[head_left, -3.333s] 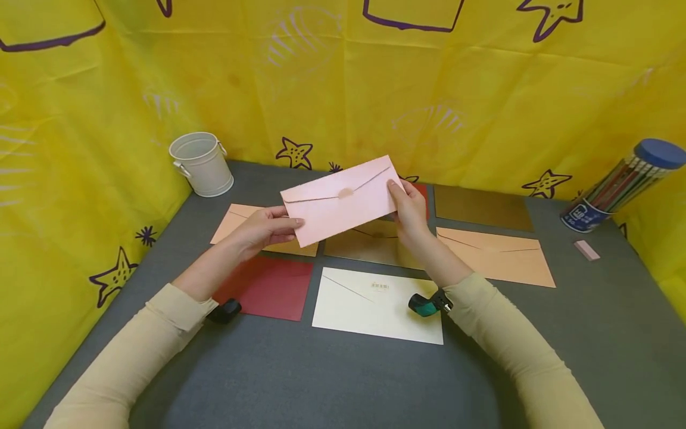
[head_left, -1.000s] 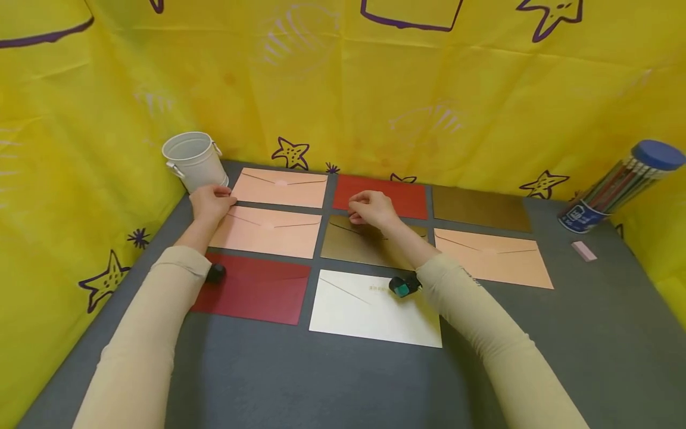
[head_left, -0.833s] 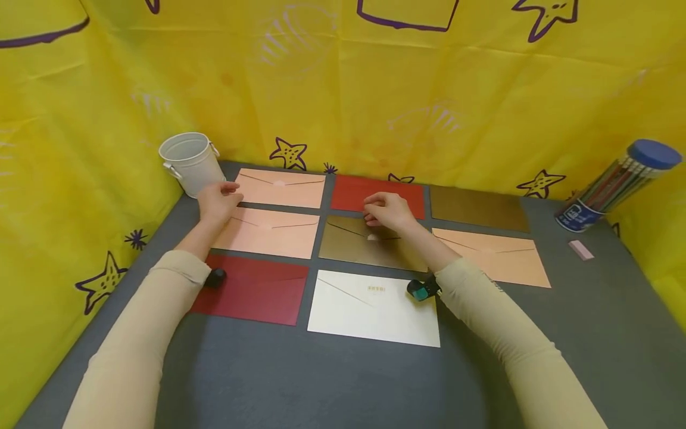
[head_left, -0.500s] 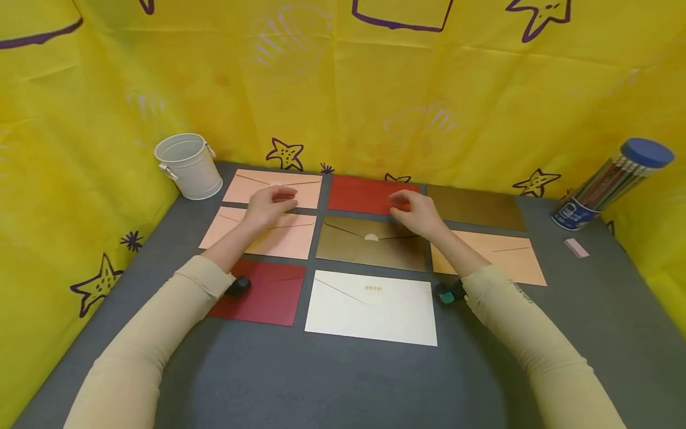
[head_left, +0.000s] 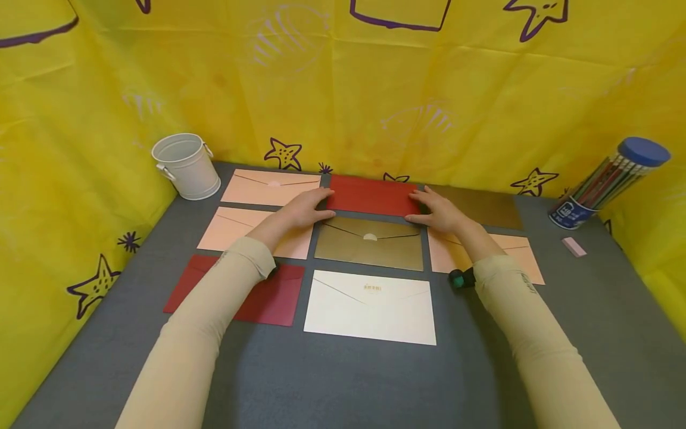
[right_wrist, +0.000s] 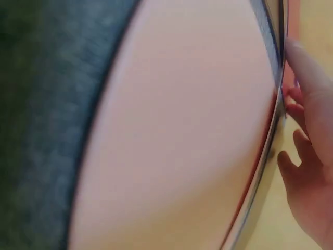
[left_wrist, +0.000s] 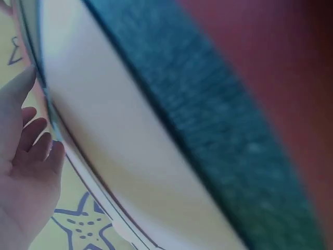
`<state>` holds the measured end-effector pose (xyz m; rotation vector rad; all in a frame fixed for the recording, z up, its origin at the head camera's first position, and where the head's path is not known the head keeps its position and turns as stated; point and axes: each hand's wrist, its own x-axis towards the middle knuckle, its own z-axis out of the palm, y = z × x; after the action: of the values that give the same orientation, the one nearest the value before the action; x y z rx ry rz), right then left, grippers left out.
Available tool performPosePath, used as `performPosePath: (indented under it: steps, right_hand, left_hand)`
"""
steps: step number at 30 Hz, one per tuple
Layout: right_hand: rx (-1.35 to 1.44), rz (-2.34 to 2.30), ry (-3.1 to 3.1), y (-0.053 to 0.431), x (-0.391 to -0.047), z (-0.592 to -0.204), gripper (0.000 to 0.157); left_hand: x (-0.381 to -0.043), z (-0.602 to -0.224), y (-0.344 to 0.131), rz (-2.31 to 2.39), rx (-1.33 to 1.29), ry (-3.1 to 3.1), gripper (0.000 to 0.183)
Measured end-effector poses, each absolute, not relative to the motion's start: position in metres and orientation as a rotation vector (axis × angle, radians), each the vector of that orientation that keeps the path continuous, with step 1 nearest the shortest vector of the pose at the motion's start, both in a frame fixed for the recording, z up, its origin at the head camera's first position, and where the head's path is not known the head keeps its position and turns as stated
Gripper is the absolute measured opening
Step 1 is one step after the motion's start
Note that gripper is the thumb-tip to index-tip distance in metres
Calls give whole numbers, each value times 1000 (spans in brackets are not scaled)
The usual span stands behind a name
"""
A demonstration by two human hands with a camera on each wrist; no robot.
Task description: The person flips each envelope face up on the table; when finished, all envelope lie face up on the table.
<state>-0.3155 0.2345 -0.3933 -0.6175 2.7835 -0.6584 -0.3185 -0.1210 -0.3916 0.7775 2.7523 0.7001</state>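
Observation:
A bright red envelope (head_left: 373, 196) lies flat in the middle of the back row. My left hand (head_left: 304, 211) is at its left short edge, thumb and fingers spread. At the opposite short edge is my right hand (head_left: 440, 213), its fingers also apart. Both hands look relaxed, with no curl around the envelope; whether the fingertips touch it is unclear. A pink envelope (head_left: 257, 184) lies left of it, a brown one (head_left: 485, 208) to its right. In front lies a gold envelope (head_left: 367, 247) with a round seal. The left wrist view shows the left hand (left_wrist: 31, 172) with fingers extended.
More envelopes lie on the dark table: peach ones (head_left: 230, 229) in the middle row, a dark red (head_left: 268, 301) and a white one (head_left: 370, 316) in front. A white bucket (head_left: 187, 170) stands back left; a pencil tub (head_left: 573, 214) and a pink eraser (head_left: 574, 246) are right.
The pink envelope, held up by both hands earlier, now lies at the back left. Since then both hands have moved right, to the two ends of the red envelope, and their fingers have spread.

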Motion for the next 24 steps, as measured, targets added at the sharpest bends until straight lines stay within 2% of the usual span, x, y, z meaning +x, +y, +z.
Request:
performPosePath:
  steps: [10,24]
  right_hand:
    - [-623,-580,2817,238,-321,-396,73]
    - [-868,-94,2876,231,-316,-391,66]
  left_hand:
    - [-333,-396,-119,471,868,2801,59]
    - [-330,-395,-111,41,1157,2903,49]
